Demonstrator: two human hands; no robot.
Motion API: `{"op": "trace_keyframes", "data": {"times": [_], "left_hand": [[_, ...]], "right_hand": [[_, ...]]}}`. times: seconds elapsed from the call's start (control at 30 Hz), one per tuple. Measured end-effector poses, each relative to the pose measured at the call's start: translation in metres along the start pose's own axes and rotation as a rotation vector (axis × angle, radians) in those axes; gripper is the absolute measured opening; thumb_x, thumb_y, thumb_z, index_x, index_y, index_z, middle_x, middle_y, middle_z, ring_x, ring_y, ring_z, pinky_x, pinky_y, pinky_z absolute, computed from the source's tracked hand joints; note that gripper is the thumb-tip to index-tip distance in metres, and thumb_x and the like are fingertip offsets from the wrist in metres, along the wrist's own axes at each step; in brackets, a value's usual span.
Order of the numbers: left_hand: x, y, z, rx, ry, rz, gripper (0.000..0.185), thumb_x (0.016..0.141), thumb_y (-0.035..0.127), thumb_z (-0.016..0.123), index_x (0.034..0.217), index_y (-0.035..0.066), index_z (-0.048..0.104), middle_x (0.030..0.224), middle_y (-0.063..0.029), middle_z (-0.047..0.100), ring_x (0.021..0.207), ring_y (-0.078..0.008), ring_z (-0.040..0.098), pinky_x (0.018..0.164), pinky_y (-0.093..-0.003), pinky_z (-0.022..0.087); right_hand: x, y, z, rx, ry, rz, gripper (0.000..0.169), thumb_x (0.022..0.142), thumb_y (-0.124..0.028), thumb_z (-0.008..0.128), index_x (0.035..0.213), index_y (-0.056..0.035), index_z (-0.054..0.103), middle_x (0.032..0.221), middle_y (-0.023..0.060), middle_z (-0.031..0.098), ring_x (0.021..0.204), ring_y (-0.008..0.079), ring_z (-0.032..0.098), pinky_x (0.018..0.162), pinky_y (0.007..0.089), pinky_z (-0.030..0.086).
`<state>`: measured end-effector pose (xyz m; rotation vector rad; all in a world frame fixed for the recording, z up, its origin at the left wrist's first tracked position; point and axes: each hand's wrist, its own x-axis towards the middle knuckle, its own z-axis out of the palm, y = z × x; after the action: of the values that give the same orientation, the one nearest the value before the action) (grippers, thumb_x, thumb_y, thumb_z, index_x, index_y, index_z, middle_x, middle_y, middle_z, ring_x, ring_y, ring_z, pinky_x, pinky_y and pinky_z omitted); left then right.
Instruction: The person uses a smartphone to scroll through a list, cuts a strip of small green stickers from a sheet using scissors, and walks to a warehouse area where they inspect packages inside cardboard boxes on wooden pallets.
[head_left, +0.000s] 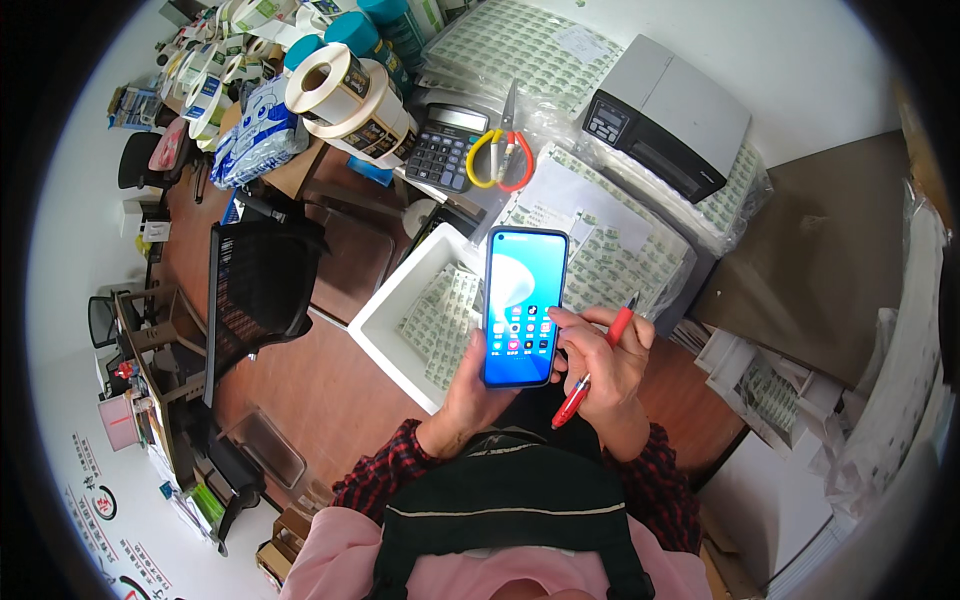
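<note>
My left hand holds a smartphone upright in front of me, its lit screen showing rows of app icons on a blue background. A red pen is tucked between the fingers of my right hand. One fingertip of that hand is at the right edge of the screen. Behind the phone lie sheets of green-printed labels with a white paper on top. A white open bin with more printed sheets stands left of the phone.
A label printer stands at the back right. Yellow-and-red-handled scissors lie beside a calculator. Label rolls are stacked at the back left. A black office chair is on the left, a brown board on the right.
</note>
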<state>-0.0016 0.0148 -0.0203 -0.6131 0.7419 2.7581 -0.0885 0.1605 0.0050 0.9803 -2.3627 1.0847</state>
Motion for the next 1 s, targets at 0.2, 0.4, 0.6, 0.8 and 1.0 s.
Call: {"op": "trace_keyframes", "data": {"times": [0.2, 0.4, 0.6, 0.8, 1.0], "left_hand": [[0.005, 0.000, -0.008, -0.001, -0.174, 0.009, 0.082, 0.097, 0.066, 0.032, 0.147, 0.001, 0.033, 0.133, -0.0200, 0.055, 0.112, -0.0302, 0.060, 0.097, -0.0439, 0.048], [0.004, 0.001, -0.007, 0.002, -0.168, 0.005, 0.083, 0.097, 0.066, 0.032, 0.147, 0.000, 0.031, 0.135, -0.0217, 0.053, 0.112, -0.0304, 0.060, 0.097, -0.0434, 0.048], [0.002, 0.003, -0.004, 0.040, -0.144, 0.004, 0.083, 0.097, 0.067, 0.031, 0.149, 0.001, 0.030, 0.136, -0.0233, 0.052, 0.113, -0.0310, 0.060, 0.097, -0.0433, 0.048], [-0.001, 0.005, -0.001, 0.095, -0.148, 0.016, 0.083, 0.097, 0.067, 0.030, 0.149, 0.002, 0.030, 0.137, -0.0234, 0.052, 0.115, -0.0303, 0.059, 0.100, -0.0428, 0.046], [-0.002, 0.007, 0.006, 0.165, -0.121, 0.035, 0.084, 0.097, 0.067, 0.031, 0.149, 0.001, 0.030, 0.137, -0.0233, 0.051, 0.115, -0.0294, 0.059, 0.100, -0.0425, 0.046]], "right_hand": [[-0.002, 0.011, 0.004, -0.044, 0.116, -0.061, 0.033, 0.067, -0.001, 0.072, 0.097, -0.0055, 0.060, 0.099, 0.0040, 0.073, 0.078, 0.0172, 0.061, 0.078, 0.0319, 0.033], [0.011, 0.011, -0.007, -0.068, 0.052, -0.019, 0.018, 0.081, -0.002, 0.067, 0.095, -0.0051, 0.058, 0.098, 0.0054, 0.074, 0.080, 0.0201, 0.061, 0.082, 0.0332, 0.037], [0.024, 0.016, -0.004, -0.071, 0.071, -0.043, 0.012, 0.087, -0.003, 0.066, 0.094, -0.0047, 0.057, 0.098, 0.0062, 0.075, 0.080, 0.0209, 0.062, 0.083, 0.0331, 0.038], [0.034, 0.018, -0.002, -0.074, 0.073, -0.046, 0.012, 0.087, -0.003, 0.067, 0.094, -0.0046, 0.057, 0.099, 0.0060, 0.075, 0.078, 0.0202, 0.063, 0.083, 0.0327, 0.038], [0.038, 0.020, -0.001, -0.084, 0.062, -0.047, 0.011, 0.088, -0.005, 0.067, 0.094, -0.0047, 0.057, 0.099, 0.0062, 0.075, 0.078, 0.0202, 0.063, 0.083, 0.0326, 0.038]]}}
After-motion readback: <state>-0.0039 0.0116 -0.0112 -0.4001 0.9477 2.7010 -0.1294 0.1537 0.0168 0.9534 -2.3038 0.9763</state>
